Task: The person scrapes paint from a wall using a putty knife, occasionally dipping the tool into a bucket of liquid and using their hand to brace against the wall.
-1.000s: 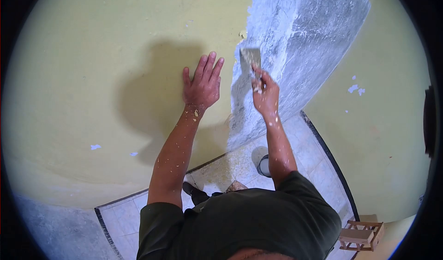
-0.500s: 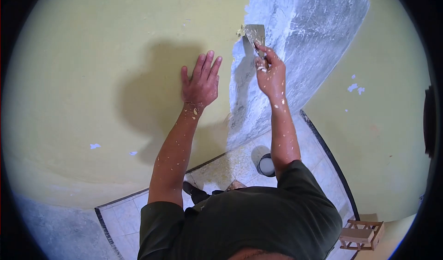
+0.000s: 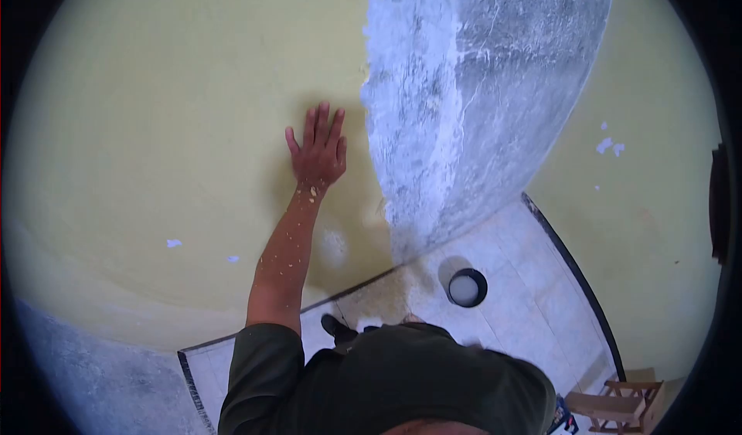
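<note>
My left hand (image 3: 318,153) lies against the yellow painted wall (image 3: 193,126), fingers spread, holding nothing. Pale flecks cling to its wrist and forearm. To the right of the hand runs a stripped patch (image 3: 413,103), whitish grey with a ragged edge where the yellow paint stops. My right hand and its arm are out of sight, hidden below or behind my body. The scraper does not show now either.
A black bucket (image 3: 468,288) with whitish contents stands on the tiled floor (image 3: 525,280). Yellowish debris (image 3: 375,300) lies along the wall's foot. A wooden stool (image 3: 618,406) is at lower right, beside a dark baseboard (image 3: 576,280). Small chips mark the right wall (image 3: 641,226).
My right hand, which held a scraper at the patch's left edge, has dropped out of view with it. My left hand stays spread on the wall. The view has shifted somewhat.
</note>
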